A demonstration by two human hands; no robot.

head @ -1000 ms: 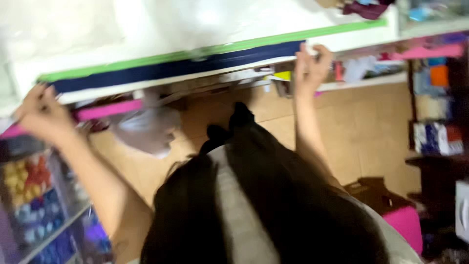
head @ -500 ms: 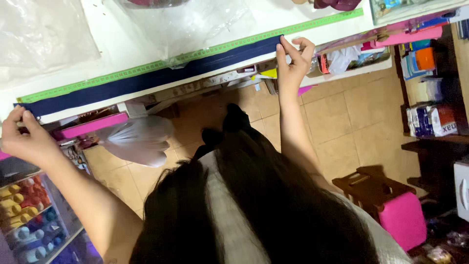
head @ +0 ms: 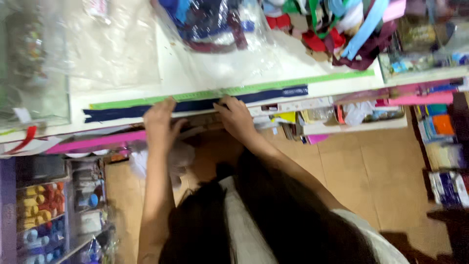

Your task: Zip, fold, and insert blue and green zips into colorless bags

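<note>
Both hands, left (head: 160, 117) & right (head: 235, 115), flat w/ fingers open on navy zipper (head: 195, 104) at white counter (head: 122, 93) front edge, green tape measure (head: 234, 91) alongside; tiled floor (head: 371, 166) below

A clear plastic bag of dark blue goods (head: 215, 29) lies on the white counter (head: 122, 93); boxed packages, blue and white (head: 447, 188), stand below its right end.

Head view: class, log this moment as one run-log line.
left hand: on navy zipper | right hand: on navy zipper | green measuring strip: alongside zipper, counter edge
</note>
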